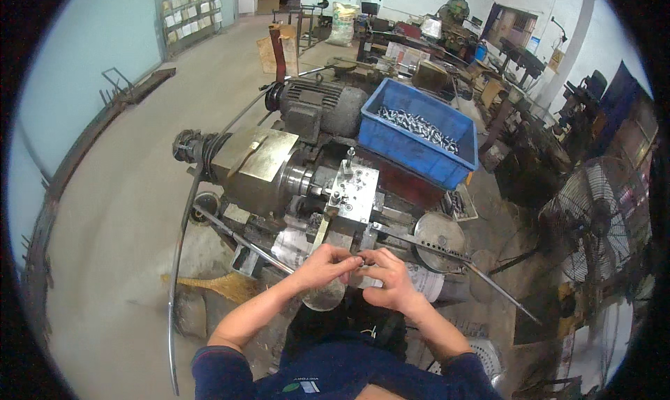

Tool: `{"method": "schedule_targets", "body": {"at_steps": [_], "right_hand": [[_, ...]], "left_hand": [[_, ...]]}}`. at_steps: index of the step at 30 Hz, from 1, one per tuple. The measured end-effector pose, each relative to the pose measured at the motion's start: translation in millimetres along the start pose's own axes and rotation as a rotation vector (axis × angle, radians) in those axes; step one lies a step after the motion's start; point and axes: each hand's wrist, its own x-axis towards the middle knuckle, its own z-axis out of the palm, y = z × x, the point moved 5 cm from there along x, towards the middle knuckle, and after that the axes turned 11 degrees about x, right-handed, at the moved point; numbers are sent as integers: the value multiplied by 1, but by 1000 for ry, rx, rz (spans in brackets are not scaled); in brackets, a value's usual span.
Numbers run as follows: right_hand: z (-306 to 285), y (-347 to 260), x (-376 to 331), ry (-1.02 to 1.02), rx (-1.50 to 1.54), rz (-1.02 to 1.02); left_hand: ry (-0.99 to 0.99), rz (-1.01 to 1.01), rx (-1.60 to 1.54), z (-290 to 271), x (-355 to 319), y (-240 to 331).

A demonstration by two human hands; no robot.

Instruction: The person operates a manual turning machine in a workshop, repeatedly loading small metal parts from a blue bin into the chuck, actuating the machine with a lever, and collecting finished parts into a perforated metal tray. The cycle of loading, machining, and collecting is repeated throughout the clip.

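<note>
My left hand [326, 266] and my right hand [388, 280] meet in front of my body, fingertips pinched together. Between them is something small and dark that I cannot make out. Just beyond the hands stands a small lathe-like machine. Its bright metal block [354, 191] carries upright bolts, and the round steel chuck [299, 180] faces it from the left. A flat brass-coloured bar [322, 227] slants from the block toward my left hand. Right of the block runs a lever bar with a row of holes [426, 242]. A round metal plate [325, 297] lies under my left wrist.
Behind the block, a blue plastic bin [417, 131] holds many small shiny metal parts. An electric motor [319, 106] sits left of it. A long metal rod [183, 243] curves along the left. At right stand a round disc [440, 241] and a large fan [599, 219].
</note>
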Motion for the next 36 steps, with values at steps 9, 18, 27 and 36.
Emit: {"method": "schedule_targets", "body": {"at_steps": [9, 18, 27, 36], "right_hand": [[6, 4, 37, -240, -58, -49], [37, 22, 96, -385, -112, -150], [72, 165, 169, -381, -383, 345], [85, 159, 173, -380, -357, 218]], "left_hand": [[116, 8, 22, -25, -2, -16], [150, 192, 409, -86, -34, -11], [662, -743, 1243, -215, -257, -49], [885, -954, 924, -173, -324, -116]]}}
